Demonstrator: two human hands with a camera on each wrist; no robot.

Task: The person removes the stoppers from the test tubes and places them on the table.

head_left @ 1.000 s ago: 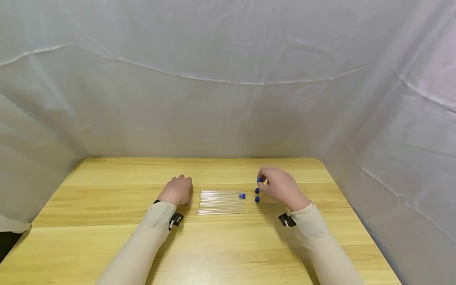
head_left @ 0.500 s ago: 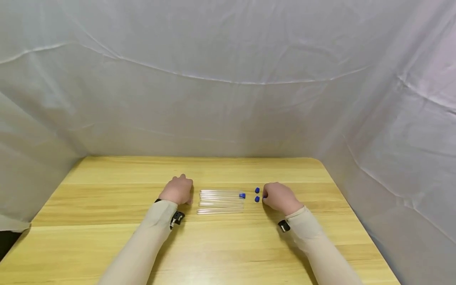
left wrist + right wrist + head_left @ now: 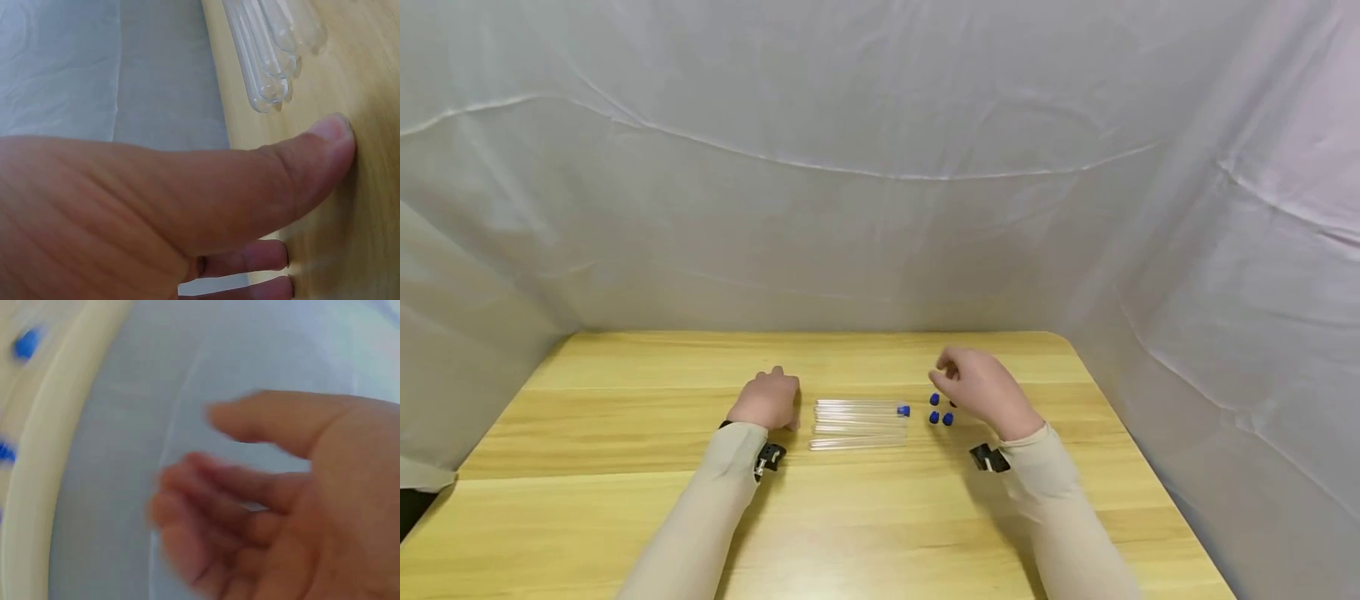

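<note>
Head view: right hand [image 3: 981,390] hovers empty, fingers loose, above blue caps [image 3: 940,412].

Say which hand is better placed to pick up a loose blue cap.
Right. The right hand hovers empty just above the three loose caps; the left hand rests beyond the tubes.

Close view from the wrist: the left hand [image 3: 125,212] fills the lower part of the picture, its thumb [image 3: 312,150] stretched out with the tip resting on the wooden table [image 3: 362,94]. Two fingertips [image 3: 269,256] show below the thumb, also on the table. Just beyond the thumb tip, apart from it, lie the rounded closed ends of several clear test tubes [image 3: 269,62], side by side. Pale grey cloth [image 3: 94,62] hangs behind the table edge.
</note>
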